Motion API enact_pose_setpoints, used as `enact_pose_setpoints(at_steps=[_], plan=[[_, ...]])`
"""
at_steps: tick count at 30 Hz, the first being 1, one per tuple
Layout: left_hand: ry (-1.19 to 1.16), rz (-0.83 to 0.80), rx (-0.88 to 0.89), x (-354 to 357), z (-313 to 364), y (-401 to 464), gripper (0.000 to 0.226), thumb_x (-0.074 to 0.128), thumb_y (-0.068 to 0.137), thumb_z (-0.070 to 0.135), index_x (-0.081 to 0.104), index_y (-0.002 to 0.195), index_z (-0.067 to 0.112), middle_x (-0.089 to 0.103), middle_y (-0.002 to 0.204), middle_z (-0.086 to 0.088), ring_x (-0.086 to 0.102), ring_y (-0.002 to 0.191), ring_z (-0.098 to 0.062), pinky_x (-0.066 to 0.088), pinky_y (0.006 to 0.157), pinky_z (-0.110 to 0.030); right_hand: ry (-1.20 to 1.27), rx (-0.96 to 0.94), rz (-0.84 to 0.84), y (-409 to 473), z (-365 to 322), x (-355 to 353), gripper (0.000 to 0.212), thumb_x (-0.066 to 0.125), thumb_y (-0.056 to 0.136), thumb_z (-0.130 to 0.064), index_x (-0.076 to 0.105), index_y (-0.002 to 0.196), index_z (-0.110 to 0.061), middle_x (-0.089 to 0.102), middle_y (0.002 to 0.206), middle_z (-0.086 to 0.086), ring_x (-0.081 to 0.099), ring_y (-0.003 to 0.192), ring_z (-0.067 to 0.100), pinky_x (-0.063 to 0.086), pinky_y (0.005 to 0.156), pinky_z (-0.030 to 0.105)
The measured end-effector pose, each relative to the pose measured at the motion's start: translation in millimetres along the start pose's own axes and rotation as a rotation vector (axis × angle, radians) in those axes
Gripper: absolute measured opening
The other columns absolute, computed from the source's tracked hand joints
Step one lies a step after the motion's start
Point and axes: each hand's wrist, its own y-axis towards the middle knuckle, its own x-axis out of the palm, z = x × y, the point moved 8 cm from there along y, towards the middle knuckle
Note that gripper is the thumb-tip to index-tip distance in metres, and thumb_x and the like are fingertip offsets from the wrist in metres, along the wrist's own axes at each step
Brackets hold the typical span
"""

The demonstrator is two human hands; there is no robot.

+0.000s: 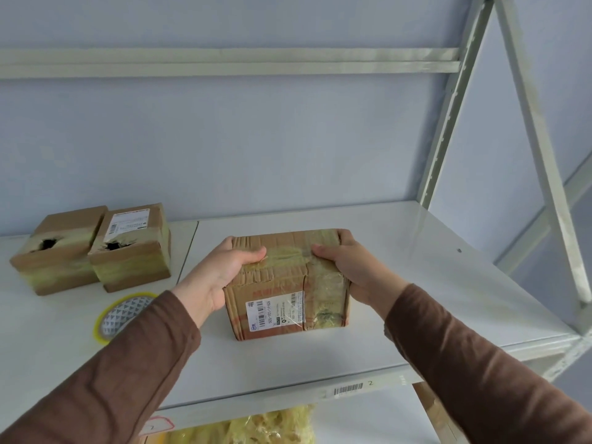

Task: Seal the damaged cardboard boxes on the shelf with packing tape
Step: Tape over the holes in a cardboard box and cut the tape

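Here, at the centre of the frame, a cardboard box [286, 283] stands on the white shelf [400, 283], wrapped in glossy yellowish packing tape and bearing a white shipping label [275, 310] on its near face. The left hand [224, 270] grips the box's left side, its thumb curled over the top edge and its palm against the side; the fingers wrap the far corner. The right hand [349, 267] grips the right side in mirror fashion, thumb lying on the taped top and fingers curled round the far right corner. Both forearms wear brown sleeves [480, 363] that enter from the lower corners of the frame.

At the left of the frame, two smaller boxes stand just beside each other on the same shelf. The left small box [54, 254] shows a torn dark hole in its upper front edge; the right small box [134, 248] shows a similar tear and carries a label on its top. Both have bands of tape round them.

Below these, toward the lower left, a roll of packing tape [112, 318] with a yellow rim lies flat on the shelf, partly hidden by the left sleeve.

Along the shelf's front edge, lower right of centre, a barcode sticker [349, 388] is fixed. Grey metal shelf uprights [544, 155] cross the right of the frame.
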Motion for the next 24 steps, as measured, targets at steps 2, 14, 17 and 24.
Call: enact_pose_setpoints(at_steps=[2,14,17,24], plan=[[-0.009,-0.005,0.021,3,2,-4,0.095,0.088,0.075,0.019,0.035,0.154,0.019,0.067,0.128,-0.015,0.07,0.109,-0.035,0.059,0.085,-0.053,-0.006,-0.006,0.003,-1,0,0,0.039,0.069,0.097,-0.008,0.045,0.128,-0.012,0.07,0.11,0.019,0.076,0.073,0.024,0.061,0.058,0.038],[0.454,-0.23,0.737,4,41,-64,0.027,0.077,0.089,0.01,0.061,0.11,0.016,0.066,0.132,0.012,0.06,0.123,-0.003,0.046,0.099,-0.016,-0.763,-0.646,-0.034,-40,-39,-20,0.056,0.091,0.075,-0.023,0.046,0.108,-0.026,0.055,0.133,-0.007,0.058,0.12,0.014,0.051,0.098,0.032],[0.67,-0.227,0.75,6,9,-67,0.03,0.078,0.088,0.006,0.061,0.106,0.022,0.061,0.132,0.017,0.053,0.129,-0.002,0.039,0.108,-0.02,-1.028,-0.724,-0.071,-46,-16,-18,0.053,0.089,0.076,-0.023,0.045,0.105,-0.024,0.051,0.126,-0.012,0.051,0.114,0.011,0.048,0.096,0.032],[0.771,-0.149,0.663,10,30,-55,0.055,0.049,0.095,0.063,0.049,0.145,0.04,0.043,0.154,0.025,0.031,0.141,0.014,0.025,0.117,-0.019,-1.187,-0.542,-0.175,-35,-21,-14,0.097,0.05,0.08,-0.083,0.032,0.158,-0.028,0.028,0.166,-0.011,0.017,0.153,0.005,0.02,0.125,0.031]])
